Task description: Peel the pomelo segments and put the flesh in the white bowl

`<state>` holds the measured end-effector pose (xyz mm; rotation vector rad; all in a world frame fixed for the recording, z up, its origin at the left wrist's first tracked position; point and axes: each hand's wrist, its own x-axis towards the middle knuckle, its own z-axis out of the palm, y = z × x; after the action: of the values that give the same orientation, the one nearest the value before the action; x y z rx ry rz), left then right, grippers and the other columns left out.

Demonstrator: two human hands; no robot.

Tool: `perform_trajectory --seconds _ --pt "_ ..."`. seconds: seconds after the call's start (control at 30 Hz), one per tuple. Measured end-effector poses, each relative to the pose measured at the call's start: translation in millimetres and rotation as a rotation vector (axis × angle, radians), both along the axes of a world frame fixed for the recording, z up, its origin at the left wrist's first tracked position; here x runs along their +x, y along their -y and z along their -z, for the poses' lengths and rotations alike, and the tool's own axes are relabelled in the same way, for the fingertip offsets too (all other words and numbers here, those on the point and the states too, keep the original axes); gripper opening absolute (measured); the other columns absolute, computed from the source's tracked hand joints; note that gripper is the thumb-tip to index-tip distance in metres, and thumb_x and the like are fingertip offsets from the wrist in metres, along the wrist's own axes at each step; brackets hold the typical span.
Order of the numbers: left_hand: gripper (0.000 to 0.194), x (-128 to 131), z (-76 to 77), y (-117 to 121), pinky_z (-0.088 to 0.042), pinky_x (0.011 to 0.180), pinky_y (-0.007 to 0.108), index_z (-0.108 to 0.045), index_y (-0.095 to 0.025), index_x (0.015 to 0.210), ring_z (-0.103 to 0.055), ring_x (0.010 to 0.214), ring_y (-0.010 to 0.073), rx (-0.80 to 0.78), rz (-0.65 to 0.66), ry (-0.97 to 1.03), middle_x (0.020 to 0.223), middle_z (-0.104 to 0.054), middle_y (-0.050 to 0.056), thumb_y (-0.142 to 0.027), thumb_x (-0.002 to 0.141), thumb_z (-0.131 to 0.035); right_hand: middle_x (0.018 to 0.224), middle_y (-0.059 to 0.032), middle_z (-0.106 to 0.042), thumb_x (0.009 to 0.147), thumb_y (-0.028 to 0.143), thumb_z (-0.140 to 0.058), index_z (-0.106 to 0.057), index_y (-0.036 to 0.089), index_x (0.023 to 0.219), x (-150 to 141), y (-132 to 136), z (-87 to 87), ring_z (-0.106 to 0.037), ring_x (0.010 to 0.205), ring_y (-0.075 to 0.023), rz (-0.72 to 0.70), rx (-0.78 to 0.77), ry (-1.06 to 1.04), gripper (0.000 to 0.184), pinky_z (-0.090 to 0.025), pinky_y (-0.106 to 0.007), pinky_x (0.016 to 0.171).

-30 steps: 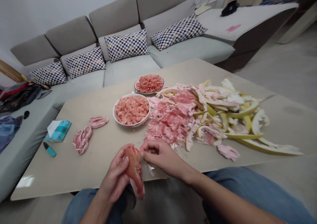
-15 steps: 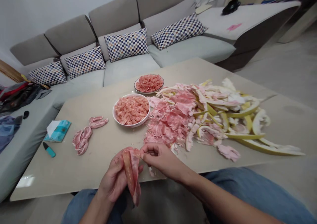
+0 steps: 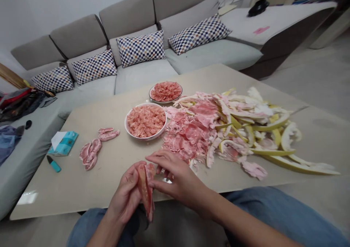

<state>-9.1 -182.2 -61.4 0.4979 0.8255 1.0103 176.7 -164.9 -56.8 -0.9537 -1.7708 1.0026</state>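
Note:
My left hand is closed around a pomelo segment, its red flesh showing and pale membrane folded back along the right side. My right hand is beside it with thumb and fingers apart. The thumb is at the membrane edge and the forefinger reaches over the segment's top; whether they press on it I cannot tell. Beyond the hands stands a white bowl heaped with peeled pomelo pulp. Pink membrane scraps lie piled to the right of the bowl.
A dark-rimmed plate of pulp stands behind the bowl. Thick yellow-green rind strips spread across the table's right. Unpeeled segments, a tissue pack and a teal-handled knife lie left. A sofa runs behind the table.
My right hand has opened from a pinch at the segment's top, its fingers spreading and its thumb moving lower along the membrane. My left hand still holds the segment.

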Motion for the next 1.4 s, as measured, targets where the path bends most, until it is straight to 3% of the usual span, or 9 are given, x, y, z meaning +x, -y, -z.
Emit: perform_trajectory --seconds 0.13,0.3,0.47,0.63,0.77,0.87,1.1,1.2,1.4 --pt "0.028 3 -0.6 0 -0.057 0.072 0.025 -0.069 -0.017 0.101 -0.069 0.075 0.0154 0.003 0.033 0.007 0.088 -0.071 0.004 -0.027 0.077 -0.076 0.09 -0.0051 -0.066 0.085 0.023 -0.066 -0.07 0.019 0.108 1 -1 2.1 -0.059 0.067 -0.0116 -0.009 0.029 0.07 0.024 -0.05 -0.024 0.064" --pt "0.03 3 -0.1 1 -0.057 0.074 0.026 -0.069 -0.015 0.1 -0.07 0.077 0.016 -0.038 0.039 0.015 0.093 -0.073 0.006 -0.025 0.073 -0.079 0.075 -0.0031 -0.064 0.084 0.02 -0.06 -0.072 0.015 0.096 0 -3 -0.4 -0.055 0.057 -0.0093 0.008 0.004 0.102 0.017 -0.046 -0.02 0.055" --pt "0.029 1 3.7 2 -0.058 0.074 0.025 -0.07 -0.016 0.099 -0.07 0.077 0.0154 -0.084 0.054 0.042 0.094 -0.074 0.006 -0.024 0.073 -0.079 0.074 -0.0017 -0.064 0.077 0.016 -0.062 -0.071 0.017 0.086 0 -3 -0.9 -0.055 0.057 -0.0089 0.018 -0.108 0.056 0.013 -0.045 -0.019 0.052" --pt "0.03 -2 5.5 1 -0.057 0.068 0.024 -0.069 -0.016 0.1 -0.07 0.073 0.0152 -0.088 0.061 0.06 0.091 -0.074 0.006 -0.025 0.073 -0.079 0.077 -0.0018 -0.064 0.079 0.023 -0.067 -0.072 0.017 0.091 1 -5 -0.4 -0.057 0.057 -0.009 -0.047 -0.212 0.001 0.015 -0.045 -0.018 0.051" --pt "0.027 -2 3.7 0 -0.057 0.069 0.024 -0.069 -0.015 0.1 -0.069 0.071 0.0142 -0.061 0.037 0.043 0.09 -0.074 0.005 -0.023 0.075 -0.077 0.085 -0.0039 -0.066 0.076 0.027 -0.076 -0.073 0.017 0.097 0 -5 -0.7 -0.06 0.064 -0.0118 -0.04 -0.16 0.034 0.024 -0.049 -0.021 0.059" --pt "0.026 0 2.1 1 -0.058 0.07 0.025 -0.069 -0.014 0.101 -0.069 0.071 0.0143 -0.046 0.037 0.026 0.092 -0.074 0.006 -0.023 0.077 -0.076 0.082 -0.0049 -0.068 0.084 0.024 -0.068 -0.075 0.018 0.094 1 -5 -3.5 -0.062 0.071 -0.0143 -0.006 -0.08 0.092 0.013 -0.048 -0.024 0.066" --pt "0.028 2 1.8 -1 -0.058 0.069 0.023 -0.07 -0.012 0.099 -0.07 0.073 0.0159 -0.051 0.074 0.04 0.09 -0.075 0.007 -0.023 0.075 -0.078 0.081 -0.0052 -0.072 0.088 0.016 -0.056 -0.076 0.019 0.092 6 -7 -9.7 -0.064 0.077 -0.0163 -0.056 -0.054 0.096 0.02 -0.048 -0.026 0.072" --pt "0.026 1 3.1 -2 -0.058 0.063 0.022 -0.069 -0.012 0.099 -0.07 0.067 0.0137 -0.067 0.069 0.049 0.088 -0.074 0.006 -0.022 0.075 -0.077 0.071 -0.0039 -0.069 0.089 0.018 -0.054 -0.075 0.016 0.084 6 -8 -7.4 -0.063 0.066 -0.0149 -0.05 -0.182 0.032 0.022 -0.048 -0.026 0.065" --pt "0.03 -3 3.4 -1 -0.058 0.06 0.023 -0.068 -0.014 0.099 -0.069 0.064 0.0145 -0.096 0.07 0.058 0.084 -0.073 0.004 -0.024 0.073 -0.079 0.067 -0.0016 -0.067 0.08 0.045 -0.066 -0.069 0.015 0.083 10 -15 -3.0 -0.063 0.06 -0.0137 -0.148 -0.661 -0.277 0.031 -0.05 -0.026 0.061"
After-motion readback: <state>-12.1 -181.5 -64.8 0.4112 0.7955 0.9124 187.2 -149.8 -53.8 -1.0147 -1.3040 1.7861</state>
